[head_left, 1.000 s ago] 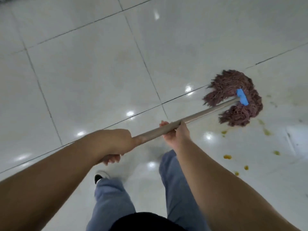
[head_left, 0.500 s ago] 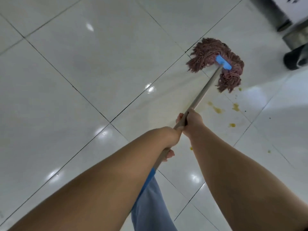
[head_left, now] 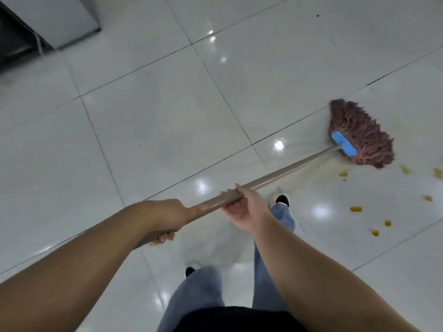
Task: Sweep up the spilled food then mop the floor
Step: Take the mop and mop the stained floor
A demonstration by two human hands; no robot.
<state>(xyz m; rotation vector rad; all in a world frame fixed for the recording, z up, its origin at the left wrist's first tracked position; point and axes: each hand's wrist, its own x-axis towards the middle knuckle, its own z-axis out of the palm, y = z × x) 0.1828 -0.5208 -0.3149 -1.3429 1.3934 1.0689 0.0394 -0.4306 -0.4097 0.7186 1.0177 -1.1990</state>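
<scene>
Mop on tiled floor beside yellow spill

Both hands grasp the mop handle (head_left: 275, 176): left hand (head_left: 167, 215) low, right hand (head_left: 244, 207) higher. The maroon mop head (head_left: 354, 133) lies on the floor (head_left: 143, 121), just beside yellow food spots (head_left: 356, 208). No writing is readable.

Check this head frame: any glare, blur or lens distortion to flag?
Head view: ceiling-light glare spots dot the glossy floor; grout lines bow, showing wide-angle distortion; the mop and the cabinet look slightly blurred; both hands, left and right, are fairly sharp.
</scene>
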